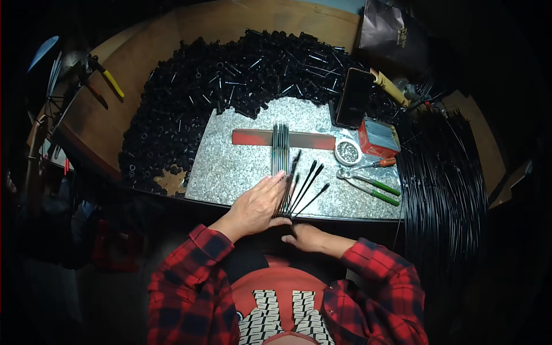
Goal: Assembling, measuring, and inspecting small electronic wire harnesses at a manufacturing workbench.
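Note:
A bundle of thin dark metal rods lies lengthwise on the speckled board, its far ends resting across a red-and-grey bar. My left hand lies flat over the near part of the bundle, fingers stretched along the rods and thumb toward the board's front edge. Several rods with thicker black ends fan out to the right of it. Just below the board's front edge, next to the near ends of the rods, is my right hand. Its fingers are curled; whatever they hold is hidden.
A heap of small black parts fills the back and left. At right are green-handled pliers, an orange-handled screwdriver, a white cup of small bits, a red box, a phone and hanging black rods.

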### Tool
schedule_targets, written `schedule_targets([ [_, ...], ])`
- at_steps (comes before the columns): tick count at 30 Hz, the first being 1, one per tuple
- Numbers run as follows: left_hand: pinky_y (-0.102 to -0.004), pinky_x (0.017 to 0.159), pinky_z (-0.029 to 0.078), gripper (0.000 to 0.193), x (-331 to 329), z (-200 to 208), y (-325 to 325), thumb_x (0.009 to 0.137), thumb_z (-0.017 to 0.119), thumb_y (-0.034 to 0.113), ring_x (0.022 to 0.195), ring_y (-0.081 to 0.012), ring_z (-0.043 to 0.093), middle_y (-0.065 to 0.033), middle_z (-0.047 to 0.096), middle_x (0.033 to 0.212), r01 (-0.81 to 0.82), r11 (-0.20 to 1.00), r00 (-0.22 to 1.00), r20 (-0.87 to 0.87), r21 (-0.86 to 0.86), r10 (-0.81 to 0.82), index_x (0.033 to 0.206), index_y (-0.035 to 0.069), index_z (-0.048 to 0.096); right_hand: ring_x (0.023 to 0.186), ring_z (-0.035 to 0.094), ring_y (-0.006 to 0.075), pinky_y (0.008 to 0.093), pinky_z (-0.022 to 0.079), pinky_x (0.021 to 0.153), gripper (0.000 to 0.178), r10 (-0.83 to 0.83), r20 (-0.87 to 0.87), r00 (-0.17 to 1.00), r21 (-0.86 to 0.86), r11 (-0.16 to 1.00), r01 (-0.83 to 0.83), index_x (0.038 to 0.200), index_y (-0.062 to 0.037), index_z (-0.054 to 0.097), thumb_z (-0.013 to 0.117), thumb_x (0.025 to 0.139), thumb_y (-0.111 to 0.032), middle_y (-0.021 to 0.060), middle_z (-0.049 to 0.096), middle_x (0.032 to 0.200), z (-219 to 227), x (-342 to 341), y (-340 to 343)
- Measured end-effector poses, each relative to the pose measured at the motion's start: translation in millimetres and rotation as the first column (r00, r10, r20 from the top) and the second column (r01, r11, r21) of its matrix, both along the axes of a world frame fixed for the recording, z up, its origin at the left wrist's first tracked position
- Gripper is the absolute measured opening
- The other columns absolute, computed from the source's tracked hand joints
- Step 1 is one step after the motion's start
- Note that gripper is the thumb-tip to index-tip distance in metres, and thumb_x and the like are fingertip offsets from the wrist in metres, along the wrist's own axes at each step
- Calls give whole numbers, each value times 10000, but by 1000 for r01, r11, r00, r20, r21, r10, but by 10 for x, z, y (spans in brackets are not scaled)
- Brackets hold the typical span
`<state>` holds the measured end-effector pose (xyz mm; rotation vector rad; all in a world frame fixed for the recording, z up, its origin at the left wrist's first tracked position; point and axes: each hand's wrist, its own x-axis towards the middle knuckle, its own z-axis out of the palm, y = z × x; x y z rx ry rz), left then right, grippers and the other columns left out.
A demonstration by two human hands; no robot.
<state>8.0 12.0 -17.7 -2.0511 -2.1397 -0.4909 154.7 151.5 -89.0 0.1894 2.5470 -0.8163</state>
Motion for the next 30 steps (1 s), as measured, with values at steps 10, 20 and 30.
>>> schedule_targets([
  [10, -401, 1072, 328, 784, 44, 23, -11, 780, 645, 438, 1303, -319, 379, -207, 414, 1372, 25, 999, 1000, 4, 30, -25, 1311, -83, 398, 641, 594, 399, 443, 459, 559, 225, -193, -590, 784, -182, 978, 104, 891, -10, 426, 620, 855, -120, 191, 574, 649, 835, 150, -22],
  [20, -445, 1042, 339, 830, 85, 55, 27, 693, 742, 440, 1248, -388, 405, -216, 442, 1333, -19, 997, 1000, 4, 73, 19, 1301, -37, 437, 758, 644, 307, 355, 512, 624, 124, -216, -736, 642, -114, 974, 197, 876, -24, 428, 492, 934, -113, 203, 613, 935, 1190, 307, 263],
  [30, -478, 1110, 224, 988, 13, 109, -18, 683, 673, 598, 1353, -377, 264, -195, 308, 1447, -62, 987, 997, 44, -147, 70, 1383, -4, 321, 525, 514, 49, 168, 400, 441, 194, -783, -594, 183, -634, 596, 492, 1018, -24, 538, 489, 967, -205, 97, 660, 932, 2335, 751, 1770],
])
